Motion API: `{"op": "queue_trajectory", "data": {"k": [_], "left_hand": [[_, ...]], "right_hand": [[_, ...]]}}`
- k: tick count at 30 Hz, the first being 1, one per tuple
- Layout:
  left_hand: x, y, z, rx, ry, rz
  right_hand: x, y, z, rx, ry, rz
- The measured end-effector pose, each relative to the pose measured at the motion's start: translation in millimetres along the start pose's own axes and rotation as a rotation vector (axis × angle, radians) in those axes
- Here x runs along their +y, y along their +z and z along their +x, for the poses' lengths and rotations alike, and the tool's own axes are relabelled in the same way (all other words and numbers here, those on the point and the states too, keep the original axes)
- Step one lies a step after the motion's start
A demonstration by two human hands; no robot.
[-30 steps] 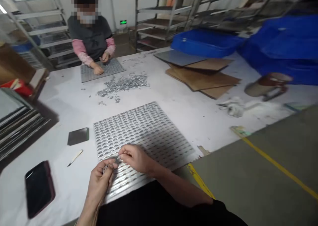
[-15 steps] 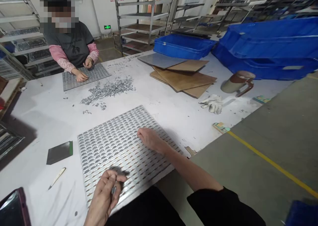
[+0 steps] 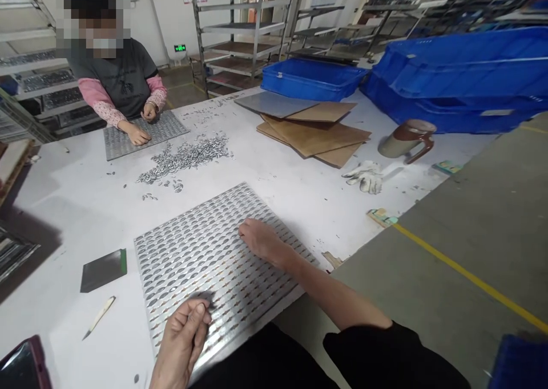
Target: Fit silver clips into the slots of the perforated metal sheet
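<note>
Starting at the near left, I have one phone, cut off at the corner of my view, then one pale-handled tool and one dark plate with a green edge. One co-worker sits at the far left, both hands on one patterned sheet, partly hidden under them. Just right of it lies a heap of silver ovals, too many to count.

Nearest me is one more sheet, my metal sheet, flat on the table. My left hand is curled over its near left part, thumb against fingers; whether a piece is inside I cannot tell. My right hand rests farther right on it, fingertips drawn together, whatever they pinch hidden.

Farther right come at least four stacked boards, one blue crate, white gloves too crumpled to count, one brown mug and at least two more blue crates, cut off at the right.
</note>
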State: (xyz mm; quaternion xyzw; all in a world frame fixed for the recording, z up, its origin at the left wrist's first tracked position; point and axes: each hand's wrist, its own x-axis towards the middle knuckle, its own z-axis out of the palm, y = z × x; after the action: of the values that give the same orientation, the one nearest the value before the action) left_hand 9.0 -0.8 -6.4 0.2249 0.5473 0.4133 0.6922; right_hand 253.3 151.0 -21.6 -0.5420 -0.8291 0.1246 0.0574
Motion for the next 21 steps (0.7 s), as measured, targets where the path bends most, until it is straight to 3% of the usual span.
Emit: {"op": "queue_trajectory", "data": {"k": [7, 15, 21], "left_hand": [[5.0, 6.4, -7.3, 0.025, -0.010, 0.018], [1.2, 5.0, -7.6, 0.054, 0.019, -0.030], [1.5, 4.6, -5.7, 0.106, 0.005, -0.074]], "right_hand": [[4.7, -0.8, 9.5, -0.018, -0.136, -0.042], [4.9, -21.1, 10.4, -0.031, -0.324, -0.059], [-3.4, -28.4, 13.0, -0.039, -0.370, -0.030]]}}
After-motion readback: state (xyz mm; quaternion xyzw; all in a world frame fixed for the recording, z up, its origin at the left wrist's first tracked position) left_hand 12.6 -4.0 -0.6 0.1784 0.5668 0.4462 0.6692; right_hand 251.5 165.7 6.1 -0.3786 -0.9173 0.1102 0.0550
